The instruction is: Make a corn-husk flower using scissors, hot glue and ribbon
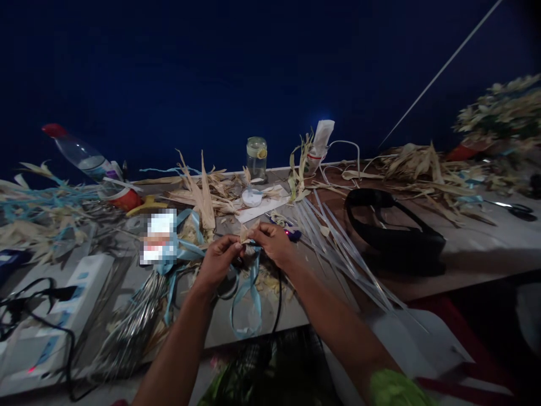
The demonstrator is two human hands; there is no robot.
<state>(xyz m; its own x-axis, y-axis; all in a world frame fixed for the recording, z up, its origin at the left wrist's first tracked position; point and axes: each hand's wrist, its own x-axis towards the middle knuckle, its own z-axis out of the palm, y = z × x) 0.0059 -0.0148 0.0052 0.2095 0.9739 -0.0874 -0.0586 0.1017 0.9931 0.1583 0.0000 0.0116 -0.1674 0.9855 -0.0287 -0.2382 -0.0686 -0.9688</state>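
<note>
My left hand (pixel 220 258) and my right hand (pixel 274 241) meet over the middle of the table, fingers pinched together. Between their fingertips is a small folded piece of dry corn husk (pixel 245 232), gripped from both sides. A light blue ribbon (pixel 256 273) hangs just below the fingers and loops down to the table edge; whether it is joined to the husk I cannot tell. Beneath my hands lie small husk scraps (pixel 270 280) and a dark cable (pixel 279 299). Close to my right hand is a dark blue tool with a red light (pixel 292 234).
Dry husks (pixel 203 194) and a glass jar (pixel 256 160) stand at the back. Clear plastic strips (pixel 333 242) and a black headset (pixel 395 242) lie right. Left are a wire bundle (pixel 137 324), a power strip (pixel 80 304) and a tilted bottle (pixel 82 152). Scissors (pixel 518 210) lie far right.
</note>
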